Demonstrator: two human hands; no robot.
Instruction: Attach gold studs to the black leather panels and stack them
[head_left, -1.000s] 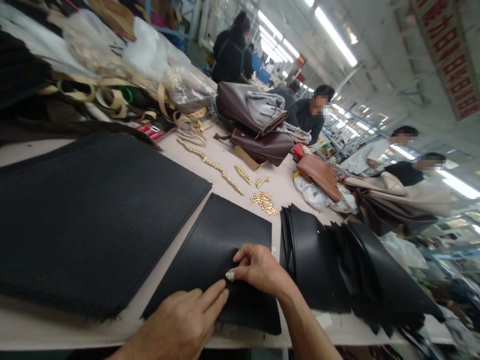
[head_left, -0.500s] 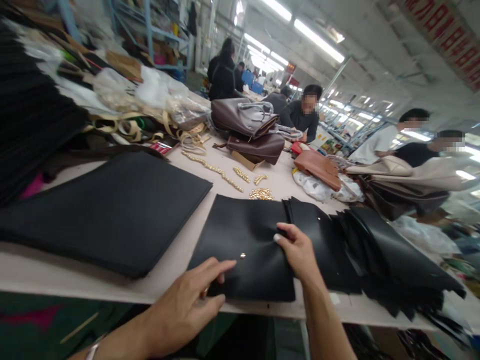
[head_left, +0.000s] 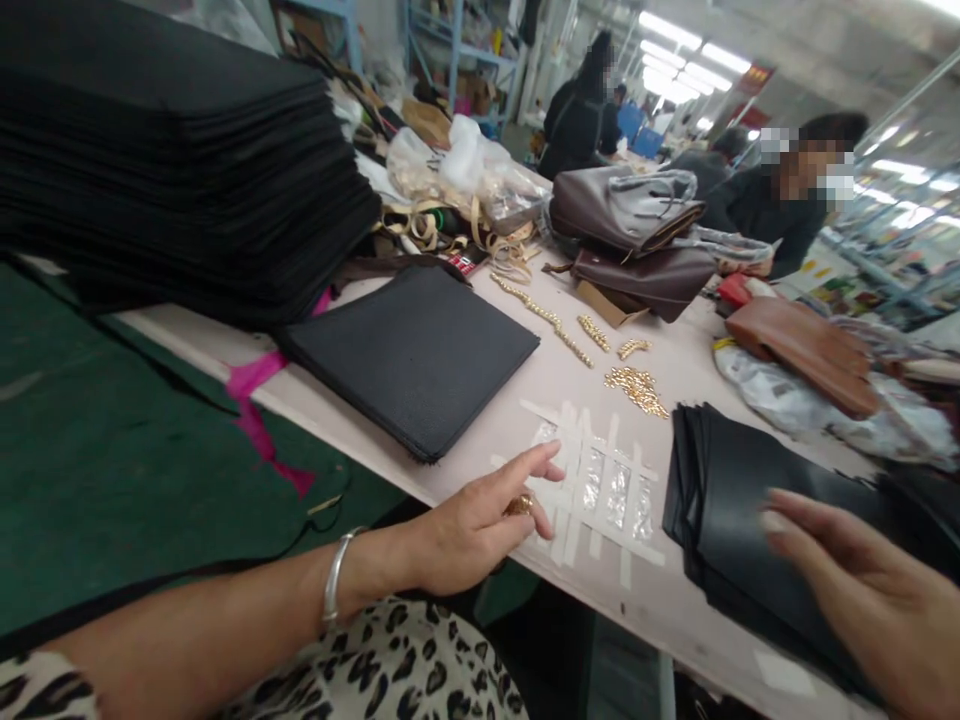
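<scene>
Left hand: grip open, fingers loosely spread over whitish tape strips on tabletop. Right hand: blurred, before overlapping black leather-look panels; cannot tell whether grip holds any. Panels lie right of tape. Beyond: heaped gold studs. Farther back: dark brown handbags.

Black leather panel gone from the counter's middle, white tape strips now bared, right grip shifted over black leather stack
</scene>
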